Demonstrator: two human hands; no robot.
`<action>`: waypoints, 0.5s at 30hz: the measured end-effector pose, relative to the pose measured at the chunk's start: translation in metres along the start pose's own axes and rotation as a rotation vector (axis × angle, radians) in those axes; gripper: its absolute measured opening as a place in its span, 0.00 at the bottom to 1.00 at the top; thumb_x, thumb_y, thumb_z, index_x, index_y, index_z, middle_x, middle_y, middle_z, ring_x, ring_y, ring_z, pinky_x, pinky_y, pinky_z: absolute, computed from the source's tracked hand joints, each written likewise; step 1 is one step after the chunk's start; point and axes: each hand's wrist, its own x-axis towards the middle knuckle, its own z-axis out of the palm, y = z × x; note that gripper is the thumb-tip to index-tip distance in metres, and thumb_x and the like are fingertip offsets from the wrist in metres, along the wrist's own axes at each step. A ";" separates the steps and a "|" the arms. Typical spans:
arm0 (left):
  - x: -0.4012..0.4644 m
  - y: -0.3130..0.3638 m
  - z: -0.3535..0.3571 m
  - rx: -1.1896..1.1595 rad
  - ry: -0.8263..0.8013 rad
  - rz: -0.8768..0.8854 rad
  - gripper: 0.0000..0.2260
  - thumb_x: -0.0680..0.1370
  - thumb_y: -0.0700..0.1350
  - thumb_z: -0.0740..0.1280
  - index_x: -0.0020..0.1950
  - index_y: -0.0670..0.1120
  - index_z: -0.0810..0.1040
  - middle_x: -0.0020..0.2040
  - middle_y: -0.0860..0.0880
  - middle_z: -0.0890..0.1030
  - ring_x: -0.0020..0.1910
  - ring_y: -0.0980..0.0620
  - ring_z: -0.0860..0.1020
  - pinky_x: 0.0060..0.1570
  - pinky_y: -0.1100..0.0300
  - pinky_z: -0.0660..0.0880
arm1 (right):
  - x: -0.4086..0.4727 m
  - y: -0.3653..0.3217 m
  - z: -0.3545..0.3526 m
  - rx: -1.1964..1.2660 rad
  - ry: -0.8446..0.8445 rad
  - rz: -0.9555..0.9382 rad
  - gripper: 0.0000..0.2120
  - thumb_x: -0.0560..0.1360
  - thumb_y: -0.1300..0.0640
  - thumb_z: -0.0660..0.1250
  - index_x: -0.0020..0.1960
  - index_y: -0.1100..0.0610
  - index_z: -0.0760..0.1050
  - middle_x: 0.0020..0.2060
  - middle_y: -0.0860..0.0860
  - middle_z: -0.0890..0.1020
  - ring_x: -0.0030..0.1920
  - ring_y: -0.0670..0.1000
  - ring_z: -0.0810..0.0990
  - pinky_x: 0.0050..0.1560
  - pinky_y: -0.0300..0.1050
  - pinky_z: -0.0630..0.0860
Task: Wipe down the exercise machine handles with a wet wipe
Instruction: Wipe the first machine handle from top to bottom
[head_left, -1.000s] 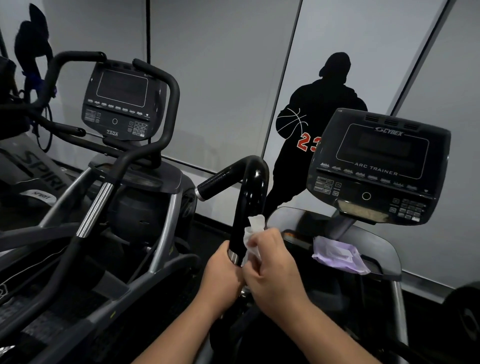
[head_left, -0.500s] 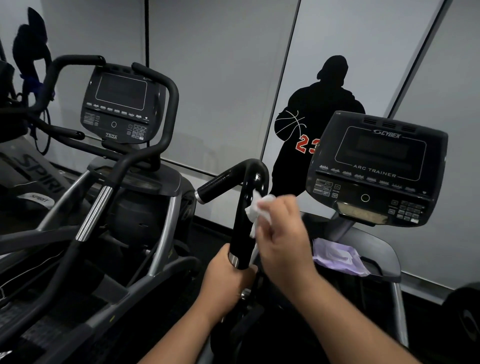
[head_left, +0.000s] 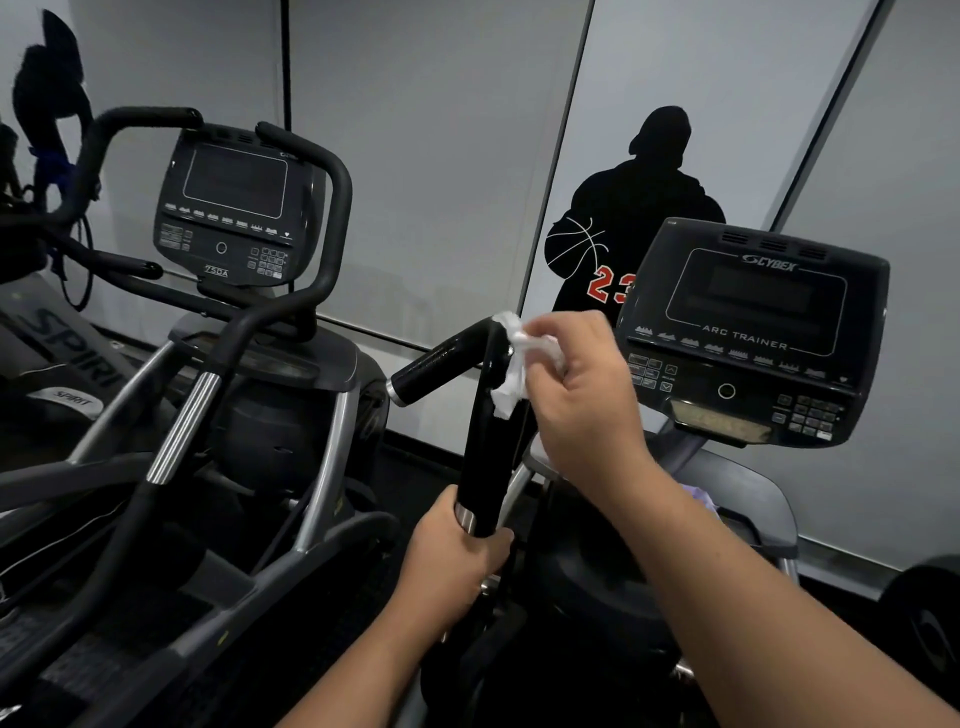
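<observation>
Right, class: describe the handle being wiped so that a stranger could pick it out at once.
Find the console marked ARC TRAINER on the right. Just to its left a glossy black handle rises and bends over to the left at the top. Unlike the matte handlebars on the machine further left, it has the white wipe pressed to its bend by the right hand, while the left hand grips its base.

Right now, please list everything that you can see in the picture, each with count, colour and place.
handle: 1, glossy black, centre, bent at the top
wet wipe: 1, white, against the handle's bend
Cybex console: 1, black, right
750A console: 1, black, upper left
handlebars: 1 set, black, around the 750A console
Spirit machine: 1, grey, far left
player silhouette: 1, black with red 23, on the wall
purple pack: 1, mostly hidden behind the right forearm
left hand: grips the handle's base
right hand: pinches the wet wipe
</observation>
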 end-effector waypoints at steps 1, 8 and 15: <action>0.000 -0.001 0.000 0.000 0.002 -0.004 0.11 0.69 0.45 0.75 0.39 0.53 0.72 0.32 0.56 0.77 0.30 0.60 0.75 0.33 0.61 0.74 | -0.002 0.003 0.004 -0.012 -0.005 0.006 0.09 0.77 0.67 0.64 0.53 0.57 0.78 0.49 0.49 0.74 0.45 0.44 0.74 0.44 0.30 0.69; 0.000 0.001 0.002 -0.036 0.022 -0.008 0.12 0.68 0.52 0.76 0.47 0.53 0.79 0.42 0.51 0.86 0.43 0.51 0.84 0.45 0.53 0.81 | -0.110 0.028 0.024 -0.012 -0.029 -0.035 0.10 0.74 0.65 0.65 0.52 0.54 0.74 0.46 0.47 0.74 0.47 0.51 0.76 0.48 0.42 0.74; 0.000 0.001 0.002 -0.037 0.007 0.016 0.10 0.69 0.48 0.76 0.46 0.53 0.78 0.40 0.54 0.84 0.39 0.56 0.82 0.43 0.54 0.80 | -0.066 0.014 -0.001 -0.101 -0.075 -0.145 0.07 0.75 0.62 0.66 0.51 0.62 0.79 0.43 0.53 0.77 0.42 0.55 0.76 0.41 0.49 0.75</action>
